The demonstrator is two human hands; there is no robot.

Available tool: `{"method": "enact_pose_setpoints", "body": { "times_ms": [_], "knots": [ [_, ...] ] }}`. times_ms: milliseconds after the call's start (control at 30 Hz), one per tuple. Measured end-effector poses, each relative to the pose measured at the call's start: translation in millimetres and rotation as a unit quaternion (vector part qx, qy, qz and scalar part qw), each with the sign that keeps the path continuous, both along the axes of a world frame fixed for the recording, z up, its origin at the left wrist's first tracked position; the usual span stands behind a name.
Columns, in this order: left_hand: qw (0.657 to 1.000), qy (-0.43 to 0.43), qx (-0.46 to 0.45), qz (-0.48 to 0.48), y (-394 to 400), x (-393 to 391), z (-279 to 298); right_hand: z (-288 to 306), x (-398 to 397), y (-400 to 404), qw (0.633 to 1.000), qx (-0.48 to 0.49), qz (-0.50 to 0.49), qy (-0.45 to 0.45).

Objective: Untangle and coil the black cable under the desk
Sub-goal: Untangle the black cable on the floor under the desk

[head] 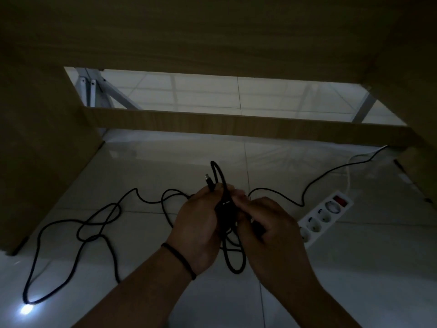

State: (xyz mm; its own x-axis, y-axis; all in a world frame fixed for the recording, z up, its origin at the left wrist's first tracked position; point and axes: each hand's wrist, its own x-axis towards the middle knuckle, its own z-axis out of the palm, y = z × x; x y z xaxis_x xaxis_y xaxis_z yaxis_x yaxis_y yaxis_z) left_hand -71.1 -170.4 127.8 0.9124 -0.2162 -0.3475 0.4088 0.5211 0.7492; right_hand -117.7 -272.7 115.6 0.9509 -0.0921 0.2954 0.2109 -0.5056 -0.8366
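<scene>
A long black cable [94, 223] sprawls in tangled loops over the pale tiled floor to the left. Part of it is gathered into a few loops between my hands at the centre. My left hand [198, 223] grips those loops, and a loop and the small plug end [208, 179] stick up above its fingers. My right hand [272, 228] pinches the same bundle from the right side. One loop hangs down below both hands. Another stretch of black cable [314, 179] runs off to the right toward the desk's back corner.
A white power strip [324, 215] with a red switch lies on the floor just right of my hands. Wooden desk panels stand at the left [40, 138] and right, a crossbar [236, 124] spans the back, and the desk underside is overhead. White metal legs show beyond.
</scene>
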Motion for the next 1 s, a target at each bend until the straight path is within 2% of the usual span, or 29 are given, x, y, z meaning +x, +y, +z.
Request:
{"method": "enact_pose_setpoints", "body": {
  "times_ms": [433,567,767,933,1000],
  "knots": [
    [0.995,0.038,-0.091,-0.005,3,-2,6,-4,-1,1,0.999,0.008,-0.015,0.033],
    [0.996,0.021,-0.084,-0.016,2,-1,4,-4,0,-2,0.998,-0.017,0.004,0.055],
    [0.999,-0.026,-0.014,-0.017,0,-2,4,-4,0,-4,0.996,-0.035,0.029,0.078],
    [0.999,-0.017,-0.047,0.02,0,1,8,-6,1,0,0.996,-0.031,0.021,0.081],
    [0.998,-0.028,-0.055,0.028,-1,2,11,-3,0,4,0.996,0.014,0.008,0.087]
  ]
}}
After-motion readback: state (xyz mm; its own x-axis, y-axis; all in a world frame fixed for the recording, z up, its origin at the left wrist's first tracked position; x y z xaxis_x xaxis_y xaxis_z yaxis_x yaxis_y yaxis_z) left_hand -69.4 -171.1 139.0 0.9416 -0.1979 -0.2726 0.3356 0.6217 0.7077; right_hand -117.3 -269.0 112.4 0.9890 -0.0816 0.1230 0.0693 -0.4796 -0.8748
